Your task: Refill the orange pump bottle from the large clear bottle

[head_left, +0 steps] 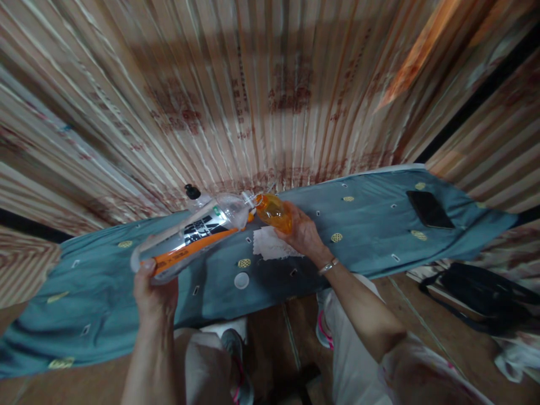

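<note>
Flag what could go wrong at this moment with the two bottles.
1. The left hand tips the big bottle by its base, mouth to mouth with the small bottle in the right hand; a slight misalignment could spill liquid onto the cloth and tissue.
2. The base grip looks weak; the big bottle might slip.
3. The phone on that cloth could get wet.

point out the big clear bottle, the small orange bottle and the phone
big clear bottle [198, 233], head view, on its orange and black label
small orange bottle [274, 212], head view, on its body
phone [429, 209], head view, middle of its dark screen
</note>
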Available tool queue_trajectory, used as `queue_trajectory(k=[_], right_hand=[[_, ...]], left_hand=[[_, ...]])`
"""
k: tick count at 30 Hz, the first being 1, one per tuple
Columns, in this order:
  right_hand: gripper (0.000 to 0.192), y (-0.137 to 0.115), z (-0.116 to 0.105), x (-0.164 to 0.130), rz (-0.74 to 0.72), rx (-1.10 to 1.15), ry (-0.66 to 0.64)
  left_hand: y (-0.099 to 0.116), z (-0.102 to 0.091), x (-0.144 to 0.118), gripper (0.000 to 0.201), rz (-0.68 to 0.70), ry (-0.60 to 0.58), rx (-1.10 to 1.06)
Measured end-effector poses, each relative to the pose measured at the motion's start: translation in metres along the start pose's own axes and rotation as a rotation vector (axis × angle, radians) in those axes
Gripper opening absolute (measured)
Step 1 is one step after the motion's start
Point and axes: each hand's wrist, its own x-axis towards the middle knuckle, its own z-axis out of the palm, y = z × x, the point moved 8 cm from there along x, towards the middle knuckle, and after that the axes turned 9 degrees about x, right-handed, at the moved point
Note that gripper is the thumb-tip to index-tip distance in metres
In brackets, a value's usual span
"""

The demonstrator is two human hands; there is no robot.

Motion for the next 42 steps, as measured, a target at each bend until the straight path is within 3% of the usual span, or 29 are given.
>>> queue_trajectory(k=[6, 17, 26, 34, 42], right_hand=[[0.090, -0.002, 0.001, 0.001, -0.008, -0.008, -0.010], [0.087, -0.001, 0.000, 0.000, 0.001, 0.007, -0.037], [0.089, 0.000, 0.001, 0.000, 0.005, 0.002, -0.030], [0.087, 0.001, 0.002, 0.000, 0.005, -0.005, -0.032], [0.085, 0.000, 0.002, 0.001, 0.008, -0.011, -0.053]], left_hand=[[0.000, 0.002, 0.001, 0.073, -0.008, -0.001, -0.033], [-0.009, -0.008, 0.008, 0.055, 0.008, 0.010, -0.054], [-0.007, -0.005, 0.009, 0.072, 0.037, -0.030, -0.006], [-0.006, -0.004, 0.007, 0.058, 0.016, -0.020, -0.023], [-0.007, -0.006, 0.009, 0.070, 0.043, -0.027, -0.003]])
